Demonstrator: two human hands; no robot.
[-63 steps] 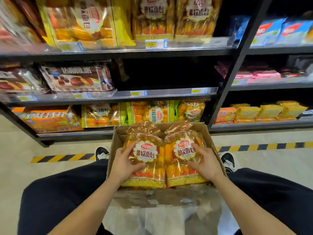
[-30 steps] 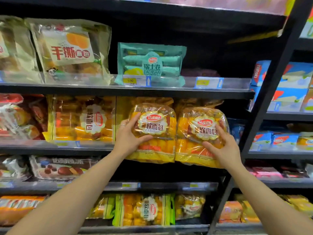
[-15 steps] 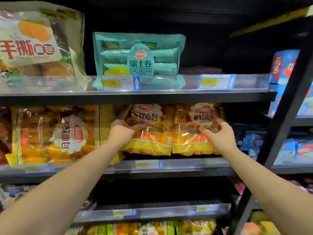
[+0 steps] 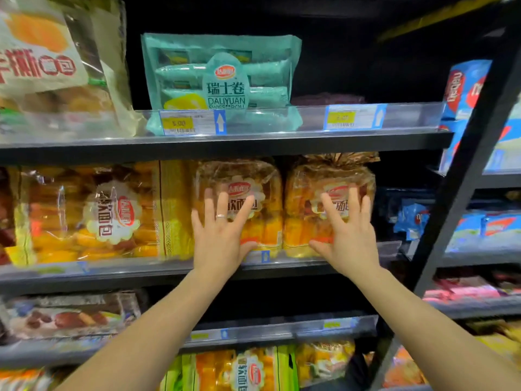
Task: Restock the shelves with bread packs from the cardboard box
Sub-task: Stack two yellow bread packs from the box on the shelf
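Directly ahead of both grips, two bread packs stand upright, side by side on the middle shelf (image 4: 282, 268). Left hand (image 4: 218, 235) lies splayed flat on the left pack (image 4: 239, 187), right hand (image 4: 348, 235) likewise on the right pack (image 4: 324, 179), fingers apart, clamping nothing. Any further push runs straight back.

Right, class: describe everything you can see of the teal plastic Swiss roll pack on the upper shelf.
The teal plastic Swiss roll pack is a flat, sealed, glossy pouch standing upright and facing out on the black metal upper shelf. Long pale green rolls show through it, with a yellow patch low on the left. An oval label reads DALIYUAN under a red logo. Its bottom edge sits behind the clear plastic price rail. Neither hand touches it.
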